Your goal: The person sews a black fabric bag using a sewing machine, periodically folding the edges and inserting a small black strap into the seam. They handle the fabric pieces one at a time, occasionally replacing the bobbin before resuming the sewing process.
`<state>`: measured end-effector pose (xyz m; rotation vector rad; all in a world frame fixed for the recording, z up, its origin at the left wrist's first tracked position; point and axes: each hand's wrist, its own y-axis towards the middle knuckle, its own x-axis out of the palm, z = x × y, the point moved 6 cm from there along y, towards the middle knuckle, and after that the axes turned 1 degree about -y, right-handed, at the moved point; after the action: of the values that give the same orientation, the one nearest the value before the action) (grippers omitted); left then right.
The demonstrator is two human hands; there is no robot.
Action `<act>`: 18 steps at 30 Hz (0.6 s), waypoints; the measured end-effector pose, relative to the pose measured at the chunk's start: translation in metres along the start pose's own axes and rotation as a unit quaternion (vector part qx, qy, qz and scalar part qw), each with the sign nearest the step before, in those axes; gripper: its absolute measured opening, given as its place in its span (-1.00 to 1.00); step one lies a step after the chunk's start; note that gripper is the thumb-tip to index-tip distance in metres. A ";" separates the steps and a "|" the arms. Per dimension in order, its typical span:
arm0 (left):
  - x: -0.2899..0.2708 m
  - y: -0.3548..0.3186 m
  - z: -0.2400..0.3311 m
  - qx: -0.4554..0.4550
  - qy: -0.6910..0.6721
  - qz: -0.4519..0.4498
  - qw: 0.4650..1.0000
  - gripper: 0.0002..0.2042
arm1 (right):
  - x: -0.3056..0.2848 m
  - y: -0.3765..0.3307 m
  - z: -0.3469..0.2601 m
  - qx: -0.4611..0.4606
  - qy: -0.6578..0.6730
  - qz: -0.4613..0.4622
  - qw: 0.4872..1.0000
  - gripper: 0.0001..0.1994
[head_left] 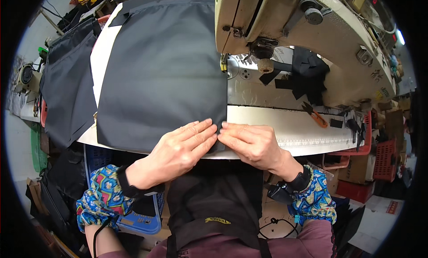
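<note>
A large dark grey fabric panel (160, 75) lies over the white sewing table, its right edge running along the sewing machine's needle area (224, 64). My left hand (180, 148) rests flat on the near right corner of this fabric, fingers stretched out. Beside it, my right hand (252, 144) has its fingers pressed together at the fabric's right edge, pinching it; the thumb is mostly hidden. The fingertips of both hands nearly meet. The cream sewing machine (321, 35) stands at the far right, its presser foot close to the fabric's edge.
Orange-handled thread snips (315, 115) lie on the table right of the machine bed. Black fabric scraps (310, 73) are heaped under the machine arm. More dark fabric (69, 79) hangs at the left. A blue basket (140, 220) is below the table, red baskets (384, 160) at right.
</note>
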<state>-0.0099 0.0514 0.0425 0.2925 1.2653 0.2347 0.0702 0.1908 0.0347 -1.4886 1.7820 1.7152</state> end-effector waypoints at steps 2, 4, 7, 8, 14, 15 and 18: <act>0.005 0.004 -0.008 -0.011 -0.005 0.023 1.000 -0.58 | -0.002 0.003 0.004 0.012 0.002 -0.014 1.000 -0.77; 0.002 0.012 -0.017 -0.018 -0.006 0.046 0.999 -0.64 | -0.008 0.008 0.013 0.042 -0.021 -0.033 0.998 -0.74; 0.004 0.019 -0.030 -0.016 0.003 0.043 0.999 -0.66 | -0.026 0.000 0.047 0.140 -0.115 -0.010 0.983 -0.72; 0.004 0.020 -0.036 -0.020 0.001 0.044 0.999 -0.67 | -0.029 0.001 0.055 0.138 -0.114 -0.009 0.984 -0.72; -0.004 0.038 -0.058 -0.019 -0.010 0.035 0.999 -0.66 | -0.034 -0.008 0.074 0.209 -0.284 -0.017 0.936 -0.71; -0.002 0.041 -0.064 -0.023 -0.010 0.043 0.999 -0.66 | -0.029 -0.011 0.065 0.175 -0.227 -0.029 0.958 -0.69; 0.003 0.045 -0.070 -0.044 -0.022 0.030 0.998 -0.65 | -0.015 -0.019 0.022 0.118 -0.100 -0.103 0.983 -0.57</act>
<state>-0.0764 0.1005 0.0360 0.2592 1.1995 0.3321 0.0815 0.2209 0.0283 -1.3010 1.6033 1.4420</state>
